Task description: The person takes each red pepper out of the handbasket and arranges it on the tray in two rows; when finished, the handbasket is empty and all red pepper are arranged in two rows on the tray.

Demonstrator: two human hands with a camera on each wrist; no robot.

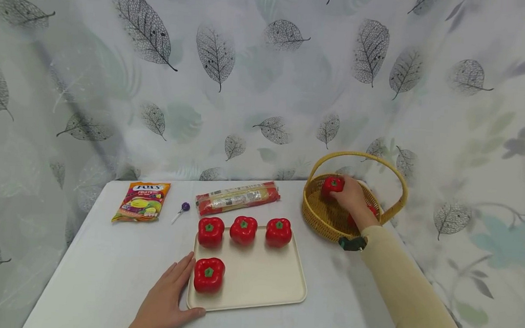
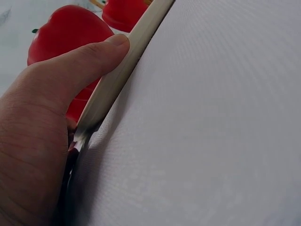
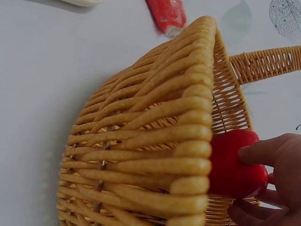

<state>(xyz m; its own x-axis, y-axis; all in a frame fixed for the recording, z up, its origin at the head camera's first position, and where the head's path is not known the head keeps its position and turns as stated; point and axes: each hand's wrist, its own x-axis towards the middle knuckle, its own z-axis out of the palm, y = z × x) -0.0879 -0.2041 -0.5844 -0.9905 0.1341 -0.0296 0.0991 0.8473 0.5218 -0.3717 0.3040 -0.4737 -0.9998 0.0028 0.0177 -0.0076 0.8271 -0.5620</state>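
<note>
My right hand (image 1: pixel 351 195) reaches under the handle of a wicker basket (image 1: pixel 317 220) and grips a red bell pepper (image 1: pixel 332 185) inside it. The right wrist view shows thumb and fingers around that pepper (image 3: pixel 237 165), just behind the basket rim. Another red pepper (image 1: pixel 369 215) lies in the basket, partly hidden by my wrist. At the cream tray (image 1: pixel 262 276), my left hand (image 1: pixel 166 297) rests on the near left corner, fingers straight along the left side, thumb at the front rim. Several red peppers stand on the tray: a back row and one pepper (image 1: pixel 209 275) at front left.
Behind the tray lies a long packet (image 1: pixel 238 198) with red ends. A purple lollipop (image 1: pixel 184 207) and a bag of fruit candies (image 1: pixel 142 202) are at the back left of the white table (image 1: pixel 108 270). A leaf-patterned curtain (image 1: pixel 266 86) hangs behind.
</note>
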